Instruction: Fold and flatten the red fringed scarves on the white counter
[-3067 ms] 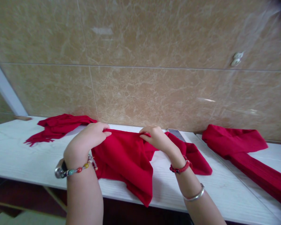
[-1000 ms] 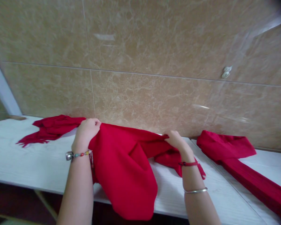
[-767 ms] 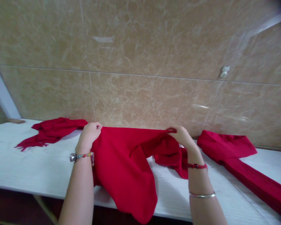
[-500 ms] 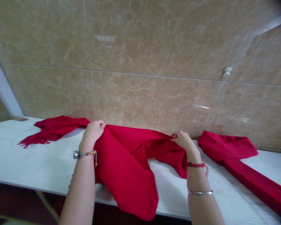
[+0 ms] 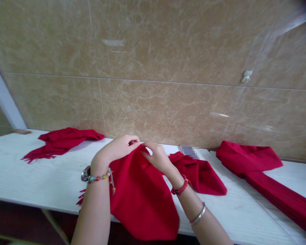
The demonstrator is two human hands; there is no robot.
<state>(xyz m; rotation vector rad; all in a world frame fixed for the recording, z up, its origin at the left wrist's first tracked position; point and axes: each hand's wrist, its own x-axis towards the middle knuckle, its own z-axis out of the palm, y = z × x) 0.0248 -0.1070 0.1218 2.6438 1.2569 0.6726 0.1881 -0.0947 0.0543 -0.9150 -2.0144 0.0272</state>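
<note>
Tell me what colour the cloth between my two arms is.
The cloth is plain red; it shows best in the head view.

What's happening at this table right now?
A person has both hands together at the top of a red cloth. The left hand pinches it; the right hand touches it close by, its grip unclear. The cloth's lower part hangs over the near edge of the white table. A fringed cloth lies crumpled to the left, and a long cloth lies to the right.
</note>
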